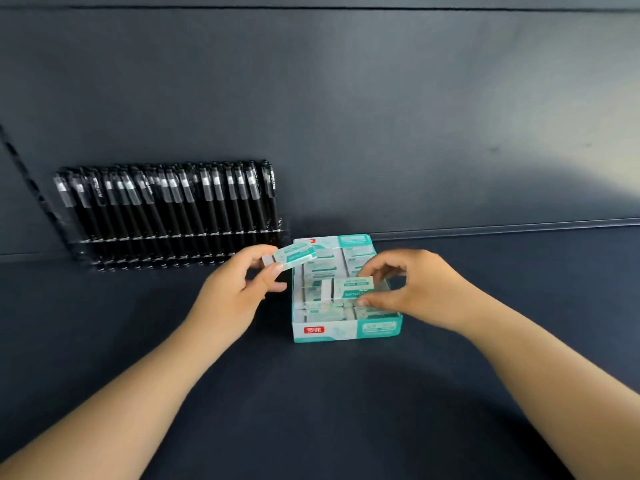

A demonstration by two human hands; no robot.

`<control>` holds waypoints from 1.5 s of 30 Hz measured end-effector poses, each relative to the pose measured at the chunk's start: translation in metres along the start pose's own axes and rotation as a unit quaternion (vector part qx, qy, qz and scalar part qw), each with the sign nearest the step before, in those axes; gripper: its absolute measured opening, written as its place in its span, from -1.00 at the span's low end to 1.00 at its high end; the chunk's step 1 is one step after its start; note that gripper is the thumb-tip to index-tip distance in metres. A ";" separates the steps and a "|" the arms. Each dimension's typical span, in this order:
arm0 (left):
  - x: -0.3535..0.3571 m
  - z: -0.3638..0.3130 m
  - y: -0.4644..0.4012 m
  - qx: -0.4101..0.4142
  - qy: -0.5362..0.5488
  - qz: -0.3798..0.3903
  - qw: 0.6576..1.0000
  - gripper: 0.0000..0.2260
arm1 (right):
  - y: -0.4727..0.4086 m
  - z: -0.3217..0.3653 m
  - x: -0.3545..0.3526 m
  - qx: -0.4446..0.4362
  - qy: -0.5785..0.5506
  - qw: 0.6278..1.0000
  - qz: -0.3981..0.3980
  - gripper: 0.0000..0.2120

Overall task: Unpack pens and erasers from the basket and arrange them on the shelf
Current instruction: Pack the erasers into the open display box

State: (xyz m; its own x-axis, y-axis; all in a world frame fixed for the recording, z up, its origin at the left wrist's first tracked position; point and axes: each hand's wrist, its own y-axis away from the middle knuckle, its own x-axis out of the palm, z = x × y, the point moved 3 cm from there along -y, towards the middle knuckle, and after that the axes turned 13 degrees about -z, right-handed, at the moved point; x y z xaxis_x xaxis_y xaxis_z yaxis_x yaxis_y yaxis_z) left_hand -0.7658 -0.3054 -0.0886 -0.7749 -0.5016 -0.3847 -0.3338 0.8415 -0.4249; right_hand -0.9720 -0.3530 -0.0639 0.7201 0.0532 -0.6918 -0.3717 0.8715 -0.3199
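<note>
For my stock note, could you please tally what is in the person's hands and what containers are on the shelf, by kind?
Erasers held in hands: 2, one gripped by the left hand, eraser, and one pinched by the right hand, eraser.
Eraser boxes: 1.
Clear pen racks: 1.
Total: 4.
Pens and boxed erasers are too crowded to count.

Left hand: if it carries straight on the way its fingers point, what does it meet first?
The left hand holds an eraser and points right, toward the eraser box. It would probably meet the box's left wall or the erasers packed inside first; depth is uncertain from one view.
</note>
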 end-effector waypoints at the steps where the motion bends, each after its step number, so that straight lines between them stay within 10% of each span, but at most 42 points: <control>1: 0.002 0.002 0.000 0.001 0.001 0.006 1.000 -0.83 | 0.000 0.002 0.003 -0.005 0.010 1.000 0.008 -0.78; 45: 0.009 0.001 0.008 0.017 0.018 0.036 0.999 -0.73 | 0.016 0.000 0.023 -0.183 0.011 0.979 -0.093 -0.54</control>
State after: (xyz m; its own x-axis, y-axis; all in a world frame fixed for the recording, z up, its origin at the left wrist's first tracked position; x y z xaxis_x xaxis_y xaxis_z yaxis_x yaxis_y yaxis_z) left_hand -0.7750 -0.3038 -0.0963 -0.8150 -0.4320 -0.3862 -0.2584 0.8675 -0.4251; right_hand -0.9612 -0.3383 -0.0853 0.7833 -0.1034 -0.6129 -0.4237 0.6328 -0.6482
